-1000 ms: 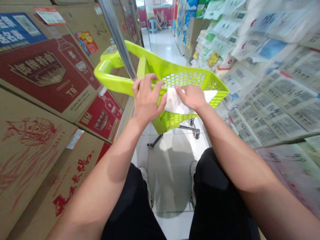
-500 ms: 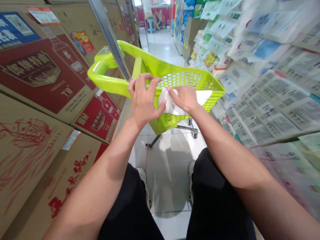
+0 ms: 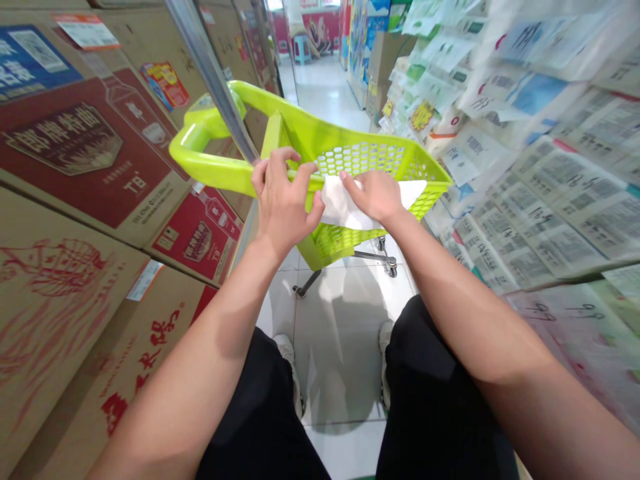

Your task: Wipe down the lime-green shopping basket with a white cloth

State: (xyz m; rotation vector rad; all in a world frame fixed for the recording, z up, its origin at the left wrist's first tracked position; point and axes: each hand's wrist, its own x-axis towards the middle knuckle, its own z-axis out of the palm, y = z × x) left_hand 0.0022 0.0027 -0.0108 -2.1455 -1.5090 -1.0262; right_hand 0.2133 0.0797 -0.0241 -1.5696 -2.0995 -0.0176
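A bright green plastic shopping basket cart (image 3: 345, 248) on small wheels stands in front of me, with a looped handle at its left. My left hand (image 3: 285, 193) hooks its bent, spread fingers over the near rim beside the handle end, the thumb apart on the outer side. To the right of it, my right hand (image 3: 375, 193) presses a white cloth (image 3: 340, 202) against the same rim, fingers closed on it. The cloth drapes down the outer wall, and a corner sticks out past the hand. Its exact material I cannot tell. The right fingertips are mostly hidden.
Stacked cardboard cartons (image 3: 75, 140) wall the aisle's left side. Plastic-wrapped packs (image 3: 545, 207) with handwritten prices fill the right side. A metal pole (image 3: 213, 73) slants down by the cart handle. Farther along the tiled floor (image 3: 335, 87) is a blue stool (image 3: 301, 50) near a person's legs.
My right hand has slid slightly right along the rim with the cloth. The left hand has shifted a little left, and the cart's handle end has moved slightly left too.
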